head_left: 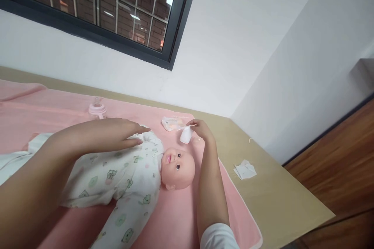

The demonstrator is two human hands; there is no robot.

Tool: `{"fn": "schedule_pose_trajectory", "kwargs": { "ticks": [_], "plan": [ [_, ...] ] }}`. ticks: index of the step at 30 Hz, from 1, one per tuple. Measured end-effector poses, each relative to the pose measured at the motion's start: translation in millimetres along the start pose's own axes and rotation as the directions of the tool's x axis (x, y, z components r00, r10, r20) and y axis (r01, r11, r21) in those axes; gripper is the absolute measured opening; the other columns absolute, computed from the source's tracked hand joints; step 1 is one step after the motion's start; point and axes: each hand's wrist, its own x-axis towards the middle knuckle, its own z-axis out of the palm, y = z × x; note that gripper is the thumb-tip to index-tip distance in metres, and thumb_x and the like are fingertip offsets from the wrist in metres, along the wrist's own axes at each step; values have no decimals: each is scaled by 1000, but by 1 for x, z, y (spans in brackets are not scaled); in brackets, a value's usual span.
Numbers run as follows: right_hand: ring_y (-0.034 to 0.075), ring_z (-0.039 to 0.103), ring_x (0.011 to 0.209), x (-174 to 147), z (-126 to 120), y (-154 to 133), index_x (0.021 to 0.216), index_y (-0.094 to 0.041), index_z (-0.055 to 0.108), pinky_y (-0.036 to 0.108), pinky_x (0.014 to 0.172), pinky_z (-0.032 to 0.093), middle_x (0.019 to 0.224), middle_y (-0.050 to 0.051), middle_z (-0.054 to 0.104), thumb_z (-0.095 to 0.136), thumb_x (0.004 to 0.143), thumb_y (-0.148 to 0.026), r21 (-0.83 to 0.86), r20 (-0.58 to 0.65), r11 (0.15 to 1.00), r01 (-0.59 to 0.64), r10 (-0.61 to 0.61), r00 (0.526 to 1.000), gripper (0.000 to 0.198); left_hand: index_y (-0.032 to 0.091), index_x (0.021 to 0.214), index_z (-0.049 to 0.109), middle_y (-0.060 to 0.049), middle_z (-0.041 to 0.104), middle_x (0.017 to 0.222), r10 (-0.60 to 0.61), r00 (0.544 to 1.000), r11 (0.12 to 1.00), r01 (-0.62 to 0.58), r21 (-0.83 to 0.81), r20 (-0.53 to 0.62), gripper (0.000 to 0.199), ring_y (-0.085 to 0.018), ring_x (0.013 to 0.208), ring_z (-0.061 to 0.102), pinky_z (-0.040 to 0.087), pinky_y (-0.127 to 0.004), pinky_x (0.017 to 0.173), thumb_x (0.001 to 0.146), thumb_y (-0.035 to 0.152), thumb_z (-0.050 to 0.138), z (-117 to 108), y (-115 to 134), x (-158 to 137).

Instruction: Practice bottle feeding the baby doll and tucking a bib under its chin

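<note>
A baby doll [178,169] lies on its back, dressed in a white suit with green animal prints [128,171]. Over its chest my left hand [122,134] is stretched out, thumb apart from the fingers, holding nothing; whether it touches the suit I cannot tell. Beyond the doll's head, my right hand [201,129] pinches a white tissue [186,135] that hangs down from the fingers. Just left of it lies a small plastic packet [172,123], partly see-through. Whether tissue and packet touch is unclear.
A pink mat [178,206] covers much of the wooden table [280,194]. At the back left stands a baby bottle [97,109] with a pink collar. A crumpled white tissue [245,169] lies on the right. Behind are a white wall and a barred window [131,11].
</note>
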Motion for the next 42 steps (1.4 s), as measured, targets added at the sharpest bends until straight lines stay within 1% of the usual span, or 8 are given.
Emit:
{"fn": "schedule_pose_trajectory", "kwargs": {
  "ticks": [6,12,20,24,28,31,36,42],
  "plan": [
    [13,63,85,-17,11,-46,82,-17,75,27,82,48,96,4,74,42,79,-4,-110,58,977,184,-178,982,35,38,155,43,1,45,159,47,999,997,-46,59,-23,69,-34,145,41,33,-44,117,89,58,46,-4,9,-1],
    [15,65,98,-58,17,-99,93,-21,75,30,91,49,102,3,74,40,85,-3,-85,131,862,499,-487,863,40,34,165,10,7,1,173,181,937,983,-176,44,-298,90,-33,158,2,10,-44,128,90,62,50,0,29,-1],
    [17,64,98,-109,20,-139,101,-25,73,33,90,52,102,2,74,42,95,-6,-108,204,697,709,-682,702,37,27,143,50,-6,51,150,276,892,961,-268,71,-358,67,-35,150,28,13,-50,125,87,62,58,0,32,7],
    [16,66,100,-115,16,-140,106,-25,71,34,91,54,105,3,73,43,97,-8,-60,186,646,761,-742,644,34,24,111,64,-2,71,112,253,909,964,-265,10,-331,39,-25,113,62,7,-52,125,87,54,61,-5,34,4],
    [16,66,105,-114,13,-139,111,-25,69,34,92,56,110,4,71,45,99,-12,-40,136,634,772,-762,633,30,22,88,66,2,69,84,260,932,960,-277,-32,-254,30,-20,88,64,10,-51,124,84,52,64,-8,39,2],
    [17,65,107,-111,13,-137,114,-25,68,36,94,57,114,5,69,45,99,-15,-57,90,627,777,-772,630,29,22,85,69,1,71,92,233,924,962,-265,-67,-303,29,-21,93,63,13,-50,123,81,50,65,-9,45,0],
    [16,65,95,-106,14,-134,122,-24,63,36,91,58,125,8,64,51,99,-23,-55,29,658,751,-750,660,25,23,84,76,-1,69,112,252,865,907,-367,-205,-434,26,-23,106,63,45,-31,100,82,48,67,-10,57,-11],
    [16,64,99,-104,20,-132,141,-29,47,34,89,60,142,9,54,57,98,-33,32,61,683,730,-730,680,44,26,104,78,0,68,132,169,728,846,-452,-281,-664,27,-26,129,58,44,-31,110,81,40,76,-11,74,-27]
  ]
}}
